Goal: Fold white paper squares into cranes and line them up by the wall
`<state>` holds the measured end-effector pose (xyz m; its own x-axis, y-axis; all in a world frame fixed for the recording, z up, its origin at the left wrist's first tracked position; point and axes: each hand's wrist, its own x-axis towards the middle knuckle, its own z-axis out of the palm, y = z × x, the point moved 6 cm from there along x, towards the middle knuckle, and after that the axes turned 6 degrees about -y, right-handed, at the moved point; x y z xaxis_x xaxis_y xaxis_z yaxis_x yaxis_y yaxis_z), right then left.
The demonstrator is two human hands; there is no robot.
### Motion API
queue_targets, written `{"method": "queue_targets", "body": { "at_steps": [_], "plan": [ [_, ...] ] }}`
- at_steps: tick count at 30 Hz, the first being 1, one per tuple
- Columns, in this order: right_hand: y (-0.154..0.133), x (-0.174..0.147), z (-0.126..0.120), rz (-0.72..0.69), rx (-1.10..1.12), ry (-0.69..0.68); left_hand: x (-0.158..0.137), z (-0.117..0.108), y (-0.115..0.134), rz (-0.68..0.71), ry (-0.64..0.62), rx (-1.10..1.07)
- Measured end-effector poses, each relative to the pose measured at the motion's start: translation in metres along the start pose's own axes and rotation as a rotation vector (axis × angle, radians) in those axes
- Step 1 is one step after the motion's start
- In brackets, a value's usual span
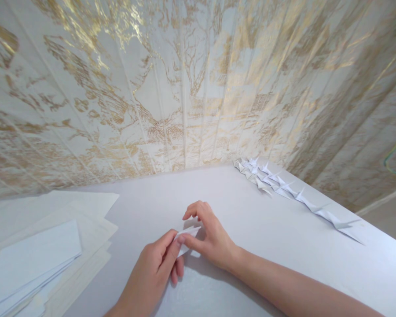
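A small folded piece of white paper [188,233] with pointed tips is pinched in my left hand [155,264], between the thumb and the curled fingers. My right hand [211,237] is on the paper's right side. Its thumb reaches across and touches the paper near my left thumb, while its other fingers arch above, apart from the paper. Both hands are just over the white table [152,202]. Part of the folded paper is hidden behind my fingers.
Several folded white paper cranes [280,187] lie in rows along the table's right back edge. At the left is a spread of paper sheets [95,204], with a stack of smaller white sheets [42,255] on top. A gold-patterned curtain [171,88] hangs behind the table.
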<state>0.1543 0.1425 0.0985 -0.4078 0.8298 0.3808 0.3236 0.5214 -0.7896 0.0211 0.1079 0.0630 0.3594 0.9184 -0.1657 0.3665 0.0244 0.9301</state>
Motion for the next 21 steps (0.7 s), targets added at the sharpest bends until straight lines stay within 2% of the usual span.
{"method": "queue_targets", "body": {
  "at_steps": [2, 5, 7, 14, 21],
  "plan": [
    [0.002, 0.002, 0.003, 0.027, 0.022, -0.047, 0.000, -0.001, 0.001, 0.000, 0.005, -0.006],
    [0.014, 0.001, 0.011, 0.190, 0.123, -0.147, 0.001, -0.003, 0.001, -0.005, 0.013, -0.012],
    [0.018, -0.001, 0.014, 0.247, 0.163, -0.157, 0.001, -0.004, 0.002, -0.001, 0.013, -0.015],
    [0.021, -0.003, 0.012, 0.272, 0.229, -0.144, 0.002, -0.007, 0.001, -0.014, 0.037, -0.013],
    [0.025, -0.003, 0.018, 0.318, 0.371, -0.238, 0.005, -0.007, -0.004, -0.020, 0.021, -0.122]
  ]
}}
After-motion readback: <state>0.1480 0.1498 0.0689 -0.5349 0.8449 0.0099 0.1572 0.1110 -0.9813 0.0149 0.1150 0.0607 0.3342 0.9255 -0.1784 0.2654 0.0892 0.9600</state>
